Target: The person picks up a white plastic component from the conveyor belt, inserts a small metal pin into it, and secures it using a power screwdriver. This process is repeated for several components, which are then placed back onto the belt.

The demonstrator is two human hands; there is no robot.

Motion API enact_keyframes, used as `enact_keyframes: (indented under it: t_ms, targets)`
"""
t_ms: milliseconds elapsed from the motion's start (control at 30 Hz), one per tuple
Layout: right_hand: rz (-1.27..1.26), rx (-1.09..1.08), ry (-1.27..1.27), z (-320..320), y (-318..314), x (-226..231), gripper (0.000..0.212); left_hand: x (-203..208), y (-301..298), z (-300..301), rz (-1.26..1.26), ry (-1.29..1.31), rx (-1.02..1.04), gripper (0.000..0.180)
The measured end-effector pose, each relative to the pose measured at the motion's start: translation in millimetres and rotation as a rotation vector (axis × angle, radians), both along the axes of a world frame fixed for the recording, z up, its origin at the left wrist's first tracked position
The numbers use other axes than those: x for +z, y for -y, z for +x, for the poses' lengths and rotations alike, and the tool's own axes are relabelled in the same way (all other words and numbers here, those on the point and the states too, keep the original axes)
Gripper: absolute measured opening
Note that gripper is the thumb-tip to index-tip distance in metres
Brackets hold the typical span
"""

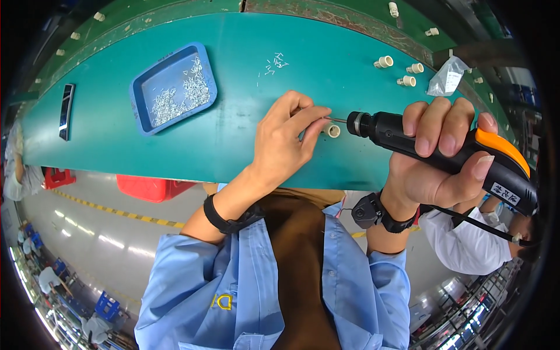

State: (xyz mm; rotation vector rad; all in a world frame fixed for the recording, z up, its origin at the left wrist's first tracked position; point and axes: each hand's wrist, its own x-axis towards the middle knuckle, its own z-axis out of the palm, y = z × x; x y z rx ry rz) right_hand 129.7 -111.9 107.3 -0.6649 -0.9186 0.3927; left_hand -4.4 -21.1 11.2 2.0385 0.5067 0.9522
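My right hand (437,154) is wrapped round a black electric screwdriver (388,129) with an orange strip, its thin bit pointing left. At the bit's tip, the thumb and fingers of my left hand (280,140) are pinched together. Whatever they hold there is too small to make out. Just below the bit, a cream cylindrical fitting (332,131) sits on the green tabletop (245,76), close to my left fingertips. Thin silvery screw-like pieces (276,62) lie loose beyond my left hand. Many more fill part of a blue tray (136,105) at the left.
Several cream fittings (383,62) and a clear plastic bag (449,76) with a white label stand at the far right. A dark phone-like object (67,112) lies far left. Below the table's near edge is a red stool (149,188). A person in white (466,242) is at the right.
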Motion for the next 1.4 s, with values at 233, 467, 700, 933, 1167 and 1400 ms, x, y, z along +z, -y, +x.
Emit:
enact_keyframes:
  t_ms: [233, 467, 700, 933, 1167, 1400]
  targets:
    - [0.008, 0.097, 0.061, 1.5, 7.7, 1.4, 0.039, 1.9, 7.0, -0.5, -0.147, 0.017, -0.047, 0.018]
    - [0.012, 0.098, 0.075, -0.6, 18.8, 6.6, 0.04, 11.7, 5.2, -2.4, -0.255, -0.034, -0.161, 0.019]
    - [-0.037, 0.05, 0.154, 1.3, 21.5, -2.8, 0.041, 3.6, 16.7, 6.1, -0.197, -0.115, -0.076, 0.026]
    - [-0.112, -0.022, 0.156, -6.2, 12.0, -16.9, 0.04, -13.6, 18.1, 10.1, -0.156, -0.146, -0.094, 0.024]
    - [-0.207, -0.062, 0.134, -14.3, 6.9, -15.6, 0.04, -12.4, 17.7, 9.0, -0.13, -0.154, -0.089, 0.023]
    - [-0.358, -0.279, 0.242, -14.7, 5.4, -19.8, 0.038, -11.3, 18.0, 9.0, -0.095, -0.15, -0.082, 0.022]
